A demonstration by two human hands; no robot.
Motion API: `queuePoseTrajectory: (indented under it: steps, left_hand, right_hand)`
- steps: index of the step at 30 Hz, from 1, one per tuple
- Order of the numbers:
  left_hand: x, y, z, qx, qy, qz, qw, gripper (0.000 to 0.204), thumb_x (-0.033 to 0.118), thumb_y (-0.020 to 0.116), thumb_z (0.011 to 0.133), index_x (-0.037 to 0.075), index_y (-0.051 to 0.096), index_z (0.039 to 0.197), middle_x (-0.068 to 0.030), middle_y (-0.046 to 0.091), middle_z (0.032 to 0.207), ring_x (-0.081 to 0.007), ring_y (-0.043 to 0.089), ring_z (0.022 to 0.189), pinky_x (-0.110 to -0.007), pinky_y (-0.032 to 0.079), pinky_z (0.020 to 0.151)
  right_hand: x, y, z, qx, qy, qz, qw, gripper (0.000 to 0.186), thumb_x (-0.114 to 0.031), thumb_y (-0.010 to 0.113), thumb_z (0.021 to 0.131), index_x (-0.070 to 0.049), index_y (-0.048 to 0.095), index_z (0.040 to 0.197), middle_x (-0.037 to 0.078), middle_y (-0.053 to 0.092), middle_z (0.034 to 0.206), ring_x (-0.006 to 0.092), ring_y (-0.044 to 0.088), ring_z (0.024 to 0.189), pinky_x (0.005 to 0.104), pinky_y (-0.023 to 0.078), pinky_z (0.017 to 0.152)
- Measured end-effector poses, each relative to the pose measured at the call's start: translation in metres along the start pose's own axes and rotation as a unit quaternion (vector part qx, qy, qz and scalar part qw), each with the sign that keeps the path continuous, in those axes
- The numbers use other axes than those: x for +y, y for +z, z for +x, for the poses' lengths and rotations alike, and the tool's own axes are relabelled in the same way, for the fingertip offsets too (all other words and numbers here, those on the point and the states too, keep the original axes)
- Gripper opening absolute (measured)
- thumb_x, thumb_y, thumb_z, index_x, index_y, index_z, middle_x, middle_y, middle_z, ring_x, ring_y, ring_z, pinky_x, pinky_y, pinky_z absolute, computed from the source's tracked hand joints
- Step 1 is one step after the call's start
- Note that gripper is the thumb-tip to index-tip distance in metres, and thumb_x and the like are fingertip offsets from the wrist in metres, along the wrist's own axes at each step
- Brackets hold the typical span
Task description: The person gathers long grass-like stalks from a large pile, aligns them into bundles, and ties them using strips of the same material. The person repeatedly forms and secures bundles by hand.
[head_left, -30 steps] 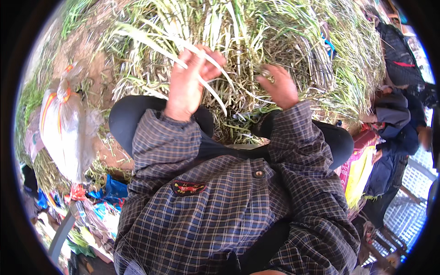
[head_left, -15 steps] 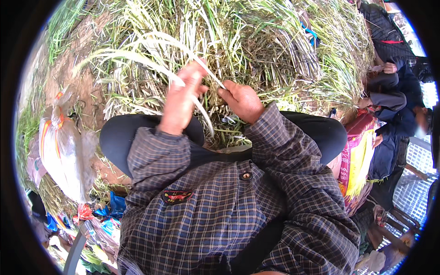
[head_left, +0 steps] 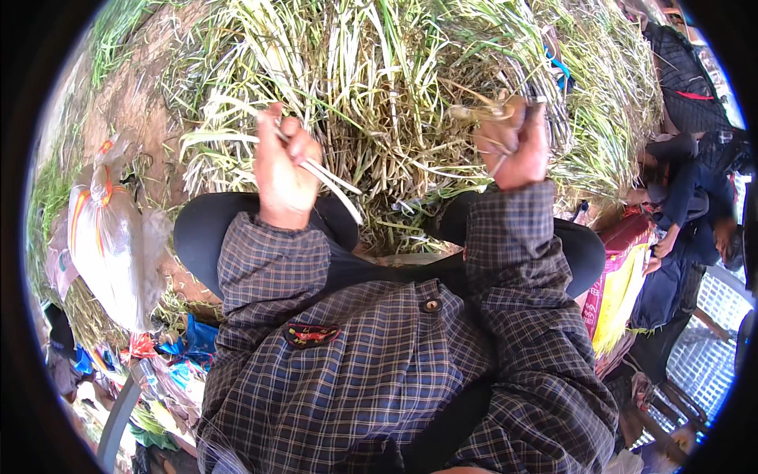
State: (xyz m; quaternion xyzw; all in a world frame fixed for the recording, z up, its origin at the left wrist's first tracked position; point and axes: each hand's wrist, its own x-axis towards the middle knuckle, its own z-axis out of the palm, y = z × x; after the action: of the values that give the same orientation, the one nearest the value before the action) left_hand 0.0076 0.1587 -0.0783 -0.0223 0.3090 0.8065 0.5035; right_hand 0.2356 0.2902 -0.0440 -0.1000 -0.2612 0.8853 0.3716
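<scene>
My left hand (head_left: 287,170) is closed round a few long, pale stalks (head_left: 335,184), which look like garlic shoots. Their white ends point down toward my lap, and their leafy ends (head_left: 217,137) stick out to the left. Well apart from it, my right hand (head_left: 521,150) is raised over the right side of the heap and slightly blurred. Thin, brownish withered leaves (head_left: 472,112) trail from its pinched fingers. In front of both hands spreads a big heap of green and straw-coloured stalks (head_left: 379,87), with loose ones reaching down between my knees.
A tied clear plastic bag (head_left: 106,245) stands by my left knee (head_left: 209,237). Colourful plastic wrappings (head_left: 170,379) lie behind it. To the right are a red and yellow sack (head_left: 620,276) and another seated person (head_left: 695,197). Bare brown ground (head_left: 130,95) shows at the far left.
My hands have moved apart. The right one has swung right and away from the stalks, carrying withered leaves; the left has drawn slightly left and still holds the pale stalks.
</scene>
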Motion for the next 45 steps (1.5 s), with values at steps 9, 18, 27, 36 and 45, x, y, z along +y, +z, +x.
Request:
queuePoseTrajectory:
  steps: [9,18,27,36,45]
  left_hand:
    - [-0.032,0.016,-0.058,-0.174,-0.415,0.018,0.893,0.029,0.027,0.030,0.091,0.004,0.047,0.086,0.0057,0.029,0.046,-0.0062,0.029,0.037,-0.018,0.027,0.039]
    - [-0.030,0.016,-0.021,-0.057,-0.196,0.077,0.976,0.024,0.018,0.035,0.090,0.002,0.044,0.106,0.0012,0.043,0.066,-0.0036,0.035,0.048,-0.014,0.026,0.040]
    - [-0.033,0.016,-0.008,-0.079,-0.107,0.158,0.978,0.023,0.021,0.047,0.086,0.003,0.053,0.097,0.0027,0.046,0.059,-0.0038,0.043,0.049,-0.015,0.027,0.039]
    - [-0.023,0.007,0.004,-0.033,-0.069,0.322,0.944,0.027,0.024,0.057,0.081,0.003,0.057,0.097,0.0023,0.053,0.072,-0.0030,0.043,0.056,-0.015,0.032,0.044]
    - [-0.015,0.003,0.009,0.000,-0.041,0.140,0.989,0.010,0.020,0.049,0.085,0.011,0.052,0.089,-0.0039,0.057,0.096,-0.0048,0.049,0.073,-0.016,0.033,0.048]
  right_hand:
    - [0.038,-0.048,0.043,0.261,0.105,-0.736,0.615,0.025,-0.030,0.057,0.077,-0.005,0.059,0.079,0.010,0.058,0.075,0.0148,0.054,0.064,0.0285,0.047,0.062]
    - [0.073,-0.109,0.118,0.330,0.221,-0.642,0.656,0.048,-0.022,0.060,0.076,-0.004,0.042,0.117,0.015,0.050,0.113,0.0228,0.048,0.104,0.0351,0.040,0.087]
    - [0.065,-0.067,0.080,0.274,0.089,-0.520,0.804,0.032,-0.018,0.055,0.080,0.000,0.050,0.107,0.013,0.055,0.103,0.0186,0.053,0.092,0.0276,0.044,0.081]
    - [0.089,0.010,0.025,0.037,0.109,-0.481,0.869,0.010,-0.012,0.056,0.079,-0.004,0.058,0.084,0.002,0.055,0.066,0.0073,0.050,0.055,0.0213,0.042,0.046]
    - [0.078,0.012,-0.001,0.060,0.024,-0.433,0.899,0.007,-0.010,0.050,0.083,-0.003,0.054,0.082,-0.001,0.051,0.069,0.0070,0.045,0.063,0.0210,0.041,0.058]
